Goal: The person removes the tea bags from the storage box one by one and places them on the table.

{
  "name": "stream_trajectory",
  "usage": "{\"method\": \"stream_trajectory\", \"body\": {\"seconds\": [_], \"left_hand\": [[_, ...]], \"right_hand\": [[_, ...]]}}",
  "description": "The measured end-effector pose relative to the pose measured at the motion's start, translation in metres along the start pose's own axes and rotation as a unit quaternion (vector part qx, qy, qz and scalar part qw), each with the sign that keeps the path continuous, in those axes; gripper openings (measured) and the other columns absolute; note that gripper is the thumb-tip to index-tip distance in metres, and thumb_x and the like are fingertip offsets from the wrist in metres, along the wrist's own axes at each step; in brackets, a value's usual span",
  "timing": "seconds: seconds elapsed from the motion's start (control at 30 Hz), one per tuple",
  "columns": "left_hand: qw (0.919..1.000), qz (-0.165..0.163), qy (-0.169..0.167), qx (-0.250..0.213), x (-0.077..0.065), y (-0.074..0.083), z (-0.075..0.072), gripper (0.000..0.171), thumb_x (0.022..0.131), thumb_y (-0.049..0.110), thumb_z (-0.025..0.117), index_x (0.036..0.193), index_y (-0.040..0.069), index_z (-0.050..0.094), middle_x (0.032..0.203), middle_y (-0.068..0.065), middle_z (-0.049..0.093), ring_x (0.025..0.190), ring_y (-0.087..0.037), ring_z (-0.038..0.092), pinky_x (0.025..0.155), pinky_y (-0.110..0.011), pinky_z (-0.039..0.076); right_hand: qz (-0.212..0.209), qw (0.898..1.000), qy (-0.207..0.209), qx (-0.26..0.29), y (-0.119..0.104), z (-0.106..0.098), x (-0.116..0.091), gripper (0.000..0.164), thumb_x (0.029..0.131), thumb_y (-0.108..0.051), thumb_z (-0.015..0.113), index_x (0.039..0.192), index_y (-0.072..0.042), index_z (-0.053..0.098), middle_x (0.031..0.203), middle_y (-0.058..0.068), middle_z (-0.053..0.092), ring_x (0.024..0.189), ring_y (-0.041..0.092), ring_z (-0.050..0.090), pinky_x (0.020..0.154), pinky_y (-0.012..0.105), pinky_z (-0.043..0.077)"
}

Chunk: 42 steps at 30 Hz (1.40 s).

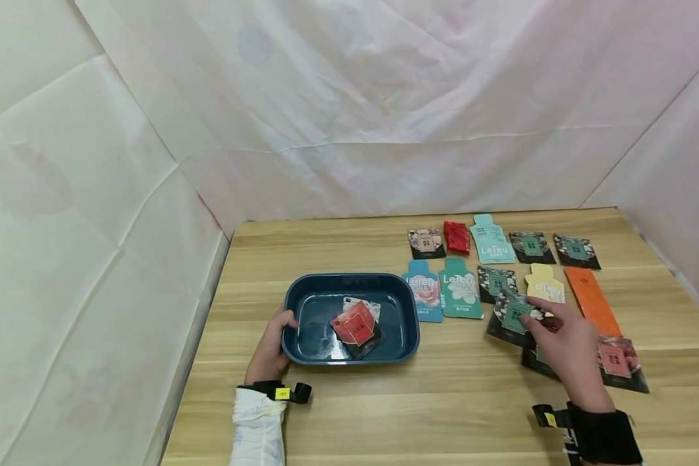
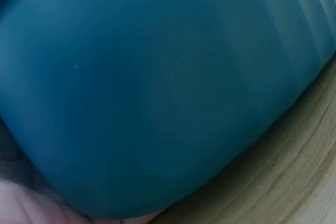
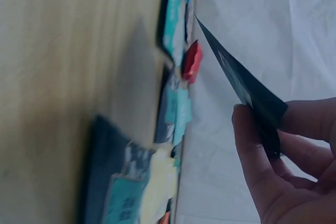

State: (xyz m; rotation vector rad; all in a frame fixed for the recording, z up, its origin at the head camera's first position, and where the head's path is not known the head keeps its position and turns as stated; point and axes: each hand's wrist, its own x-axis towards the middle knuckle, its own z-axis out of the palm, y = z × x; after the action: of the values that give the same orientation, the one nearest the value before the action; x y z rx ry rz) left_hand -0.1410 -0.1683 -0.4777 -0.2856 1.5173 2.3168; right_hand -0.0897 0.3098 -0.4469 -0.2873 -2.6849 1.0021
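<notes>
My left hand (image 1: 272,343) grips the left end of a dark blue tray (image 1: 409,330), thumb over the rim and fingers outside. Inside the tray, a red-and-black sachet (image 1: 358,327) overlaps a whitish one (image 1: 373,307). To the right, my right hand (image 1: 569,343) pinches a flat black sachet with a green label (image 1: 514,316) between thumb and fingers. In the right wrist view this sachet (image 3: 244,85) is tilted, raised off the table. Below the hand lie another black sachet (image 1: 537,361), partly hidden, and a black one with a red label (image 1: 617,362).
Bottle-shaped packets stand out in blue (image 1: 424,294), green (image 1: 461,291), pale teal (image 1: 492,243) and yellow (image 1: 544,281). Several dark sachets, a red packet (image 1: 457,238) and a long orange packet (image 1: 593,301) lie around them. White cloth (image 1: 384,129) hangs along the wooden table's back edge.
</notes>
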Motion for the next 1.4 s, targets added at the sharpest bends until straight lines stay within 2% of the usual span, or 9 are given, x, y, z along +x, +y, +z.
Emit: {"method": "stream_trajectory", "body": {"seconds": [0.07,0.17,0.3,0.53,0.77,0.97,1.07,1.23,1.4], "left_hand": [[1.0000,0.000,0.004,0.006,-0.001,-0.001,-0.001,0.086,0.073,0.004,0.039,0.155,0.020,0.017,0.152,-0.010,0.022,0.120,-0.027,0.037,0.075,-0.027,0.050],[0.9999,0.000,0.010,0.010,-0.002,-0.002,-0.002,0.085,0.073,0.005,0.039,0.154,0.019,0.018,0.151,-0.011,0.023,0.117,-0.027,0.040,0.073,-0.027,0.050],[0.9999,-0.001,0.013,0.008,-0.003,-0.003,-0.003,0.086,0.073,0.005,0.040,0.155,0.019,0.016,0.152,-0.011,0.022,0.120,-0.028,0.037,0.075,-0.027,0.049],[1.0000,0.006,0.002,-0.002,-0.004,-0.004,-0.001,0.086,0.074,0.004,0.039,0.155,0.019,0.015,0.152,-0.010,0.022,0.125,-0.028,0.031,0.079,-0.028,0.048],[0.9999,0.012,0.005,0.005,-0.003,-0.001,0.000,0.083,0.076,0.003,0.039,0.155,0.020,0.016,0.153,-0.007,0.022,0.129,-0.028,0.026,0.086,-0.029,0.045],[0.9997,0.014,-0.003,0.018,-0.001,0.000,0.000,0.084,0.076,0.004,0.041,0.155,0.018,0.015,0.153,-0.007,0.021,0.132,-0.028,0.024,0.087,-0.030,0.044],[0.9998,0.015,-0.007,0.014,0.001,0.000,0.000,0.082,0.076,0.004,0.041,0.153,0.018,0.018,0.151,-0.007,0.023,0.131,-0.028,0.026,0.086,-0.030,0.045],[0.9997,0.017,-0.009,0.013,0.003,0.001,0.001,0.081,0.076,0.004,0.040,0.153,0.017,0.018,0.151,-0.007,0.023,0.130,-0.028,0.025,0.086,-0.030,0.044],[0.9998,0.009,0.007,0.019,0.002,0.002,0.003,0.083,0.075,0.004,0.040,0.154,0.016,0.017,0.151,-0.008,0.023,0.130,-0.029,0.027,0.083,-0.030,0.045]], "right_hand": [[0.000,1.000,-0.015,-0.005,0.007,0.003,0.000,0.039,0.086,-0.013,0.071,0.124,-0.005,0.067,0.114,0.024,0.062,0.094,0.038,0.064,0.062,0.014,0.043],[-0.007,0.999,-0.045,-0.006,0.013,0.007,0.002,0.038,0.087,-0.014,0.071,0.123,-0.005,0.067,0.117,0.024,0.062,0.104,0.041,0.058,0.079,0.036,0.048],[-0.020,0.996,-0.082,0.001,0.019,0.013,0.007,0.036,0.087,-0.017,0.070,0.121,-0.005,0.067,0.121,0.026,0.060,0.117,0.046,0.047,0.089,0.061,0.036],[-0.088,0.991,-0.087,-0.041,0.032,0.027,0.012,0.031,0.082,-0.007,0.072,0.112,0.000,0.071,0.106,0.026,0.065,0.107,0.045,0.046,0.089,0.061,0.031],[-0.101,0.988,-0.082,-0.083,0.031,0.033,0.012,0.035,0.076,-0.006,0.076,0.108,0.004,0.068,0.109,0.031,0.060,0.109,0.050,0.039,0.094,0.062,0.024],[-0.132,0.988,-0.048,-0.064,0.023,0.033,0.013,0.032,0.076,-0.003,0.075,0.106,0.005,0.066,0.109,0.030,0.056,0.110,0.049,0.040,0.098,0.063,0.021],[-0.159,0.986,-0.036,-0.042,0.021,0.040,0.017,0.030,0.084,-0.011,0.072,0.111,0.001,0.066,0.113,0.026,0.057,0.116,0.044,0.041,0.106,0.057,0.019],[-0.195,0.979,-0.061,-0.017,-0.024,0.046,0.023,0.029,0.088,-0.015,0.069,0.114,-0.002,0.066,0.115,0.023,0.059,0.118,0.042,0.042,0.104,0.056,0.024],[-0.226,0.966,-0.126,-0.010,-0.094,0.061,0.016,0.032,0.087,-0.016,0.071,0.116,-0.004,0.065,0.118,0.017,0.061,0.115,0.037,0.049,0.096,0.054,0.038]]}}
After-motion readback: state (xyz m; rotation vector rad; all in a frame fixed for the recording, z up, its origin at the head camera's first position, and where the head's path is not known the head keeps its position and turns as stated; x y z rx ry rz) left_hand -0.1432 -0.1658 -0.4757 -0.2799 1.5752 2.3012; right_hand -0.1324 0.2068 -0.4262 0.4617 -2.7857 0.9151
